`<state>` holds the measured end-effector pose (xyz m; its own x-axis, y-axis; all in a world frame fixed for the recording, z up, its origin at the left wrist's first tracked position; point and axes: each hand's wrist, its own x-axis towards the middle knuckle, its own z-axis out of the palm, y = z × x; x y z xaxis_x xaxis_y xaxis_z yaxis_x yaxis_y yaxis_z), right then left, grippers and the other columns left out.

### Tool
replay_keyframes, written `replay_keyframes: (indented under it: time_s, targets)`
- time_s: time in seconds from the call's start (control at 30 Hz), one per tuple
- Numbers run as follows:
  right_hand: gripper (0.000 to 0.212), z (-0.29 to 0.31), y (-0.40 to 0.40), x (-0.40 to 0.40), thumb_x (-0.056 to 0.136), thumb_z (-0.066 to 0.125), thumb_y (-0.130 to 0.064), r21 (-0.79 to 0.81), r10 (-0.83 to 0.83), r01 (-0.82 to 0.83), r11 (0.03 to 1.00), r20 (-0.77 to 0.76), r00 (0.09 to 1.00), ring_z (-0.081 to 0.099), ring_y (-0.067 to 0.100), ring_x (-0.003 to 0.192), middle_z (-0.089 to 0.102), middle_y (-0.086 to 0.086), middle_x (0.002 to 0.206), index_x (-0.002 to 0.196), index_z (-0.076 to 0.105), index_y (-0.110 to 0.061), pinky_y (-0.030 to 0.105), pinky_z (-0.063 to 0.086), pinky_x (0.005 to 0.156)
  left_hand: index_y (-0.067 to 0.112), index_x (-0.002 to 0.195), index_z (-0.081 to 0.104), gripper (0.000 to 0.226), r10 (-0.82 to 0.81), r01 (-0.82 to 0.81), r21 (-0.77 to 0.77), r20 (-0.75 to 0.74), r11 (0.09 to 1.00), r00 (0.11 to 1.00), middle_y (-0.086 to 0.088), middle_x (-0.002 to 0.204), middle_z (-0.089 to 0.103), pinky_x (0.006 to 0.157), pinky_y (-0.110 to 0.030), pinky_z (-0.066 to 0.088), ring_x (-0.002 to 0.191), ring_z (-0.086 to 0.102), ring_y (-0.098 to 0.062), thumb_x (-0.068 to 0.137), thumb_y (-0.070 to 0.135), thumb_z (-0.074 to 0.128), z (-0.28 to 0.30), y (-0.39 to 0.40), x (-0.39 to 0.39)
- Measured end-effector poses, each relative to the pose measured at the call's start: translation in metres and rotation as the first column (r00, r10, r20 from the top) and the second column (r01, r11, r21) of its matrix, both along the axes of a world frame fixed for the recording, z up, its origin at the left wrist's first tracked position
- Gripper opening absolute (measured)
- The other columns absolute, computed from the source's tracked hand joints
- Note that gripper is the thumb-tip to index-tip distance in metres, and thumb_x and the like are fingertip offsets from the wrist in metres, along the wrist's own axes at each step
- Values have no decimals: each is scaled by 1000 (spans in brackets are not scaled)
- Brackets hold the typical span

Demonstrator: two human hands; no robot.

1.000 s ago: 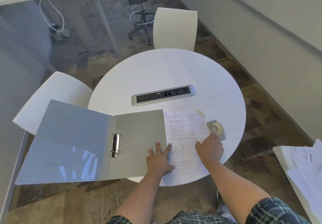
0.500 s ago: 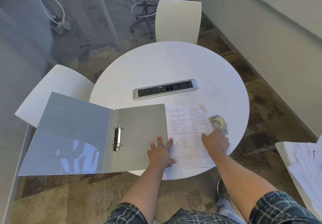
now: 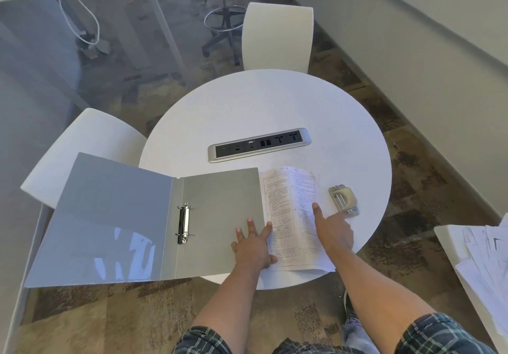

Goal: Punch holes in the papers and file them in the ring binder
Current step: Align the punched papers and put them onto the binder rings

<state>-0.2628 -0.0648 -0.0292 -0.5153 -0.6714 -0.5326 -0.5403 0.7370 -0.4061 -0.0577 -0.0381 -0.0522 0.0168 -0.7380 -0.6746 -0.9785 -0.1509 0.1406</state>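
Observation:
A grey ring binder (image 3: 220,216) lies open on the round white table (image 3: 275,100), its left cover hanging over the edge, its metal rings (image 3: 183,223) at the spine. A thin stack of printed papers (image 3: 286,202) lies right of the binder. My left hand (image 3: 254,246) rests flat, fingers spread, across the binder's right cover and the papers' left edge. My right hand (image 3: 334,230) grips the papers' right edge, which is raised and curls leftward. A small beige and metal hole punch (image 3: 343,199) sits just right of the papers.
A recessed power socket strip (image 3: 259,144) lies across the table's middle. White chairs stand at the far side (image 3: 277,37) and the left (image 3: 90,144). More loose papers (image 3: 483,257) lie on a white surface at the right. An office stool stands farther back.
My right hand has moved from beside the hole punch onto the papers and lifted their right edge, narrowing the visible sheet. My left hand stays pressed in place.

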Motion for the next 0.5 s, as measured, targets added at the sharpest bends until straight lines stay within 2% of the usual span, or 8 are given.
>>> replay_keyframes:
  time_s: [0.07, 0.13, 0.23, 0.3, 0.33, 0.4, 0.5]
  targets:
    - [92, 2, -2, 0, 87, 21, -90, -12, 14, -13, 1000, 73, 997, 69, 30, 88, 71, 9, 89, 92, 65, -9, 44, 58, 80, 52, 158, -1, 106, -1, 1, -4, -2, 1000, 1000, -7, 171, -20, 120, -68, 16, 154, -10, -51, 86, 48, 77, -1, 0, 0]
    - [92, 5, -3, 2, 85, 14, -93, 18, 20, -23, 1000, 148, 989, 66, 26, 82, 69, 5, 84, 77, 62, -15, 44, 55, 82, 52, 158, 0, 106, 3, -3, -3, -7, 1000, 1000, -7, 171, -21, 120, -69, 15, 154, -11, -51, 86, 46, 77, 0, 0, 0]
    - [94, 7, -1, 6, 79, 8, -98, 85, 38, -60, 995, 239, 970, 64, 26, 92, 66, -1, 89, 81, 62, -21, 45, 43, 88, 52, 158, 1, 105, 7, -7, -3, -7, 1000, 1000, -7, 171, -21, 120, -69, 15, 154, -11, -51, 87, 45, 77, 1, 0, 0]
    - [102, 5, -2, 8, 81, 9, -97, 76, 40, -65, 995, 298, 954, 65, 26, 94, 70, 1, 91, 84, 70, -15, 48, 40, 92, 52, 158, 0, 104, 1, -1, 4, -7, 1000, 1000, -7, 171, -21, 120, -68, 16, 154, -11, -51, 87, 44, 77, 1, -1, 1]
    - [106, 4, -2, 8, 82, 12, -96, 46, 36, -56, 997, 355, 934, 66, 24, 91, 72, 2, 89, 83, 70, -8, 49, 43, 93, 52, 158, 0, 104, 0, 1, 7, -9, 1000, 1000, -7, 171, -21, 120, -68, 16, 154, -11, -51, 87, 44, 76, 2, -1, 1]
    - [96, 3, -2, 10, 82, 23, -93, -23, 3, 10, 1000, 518, 856, 65, 23, 82, 69, 7, 87, 78, 65, -7, 48, 51, 92, 52, 158, 0, 104, -1, 2, 7, -11, 1000, 1000, -7, 171, -21, 120, -68, 16, 155, -11, -50, 88, 44, 76, 3, -1, 1]
    - [71, 9, 0, 9, 84, 50, -87, -30, -67, 130, 991, 729, 681, 72, 19, 86, 77, 0, 96, 92, 73, -20, 40, 52, 82, 51, 158, 0, 104, -3, 3, 7, -9, 1000, 1000, -7, 171, -20, 120, -68, 16, 155, -11, -50, 88, 44, 76, 3, -1, 1]
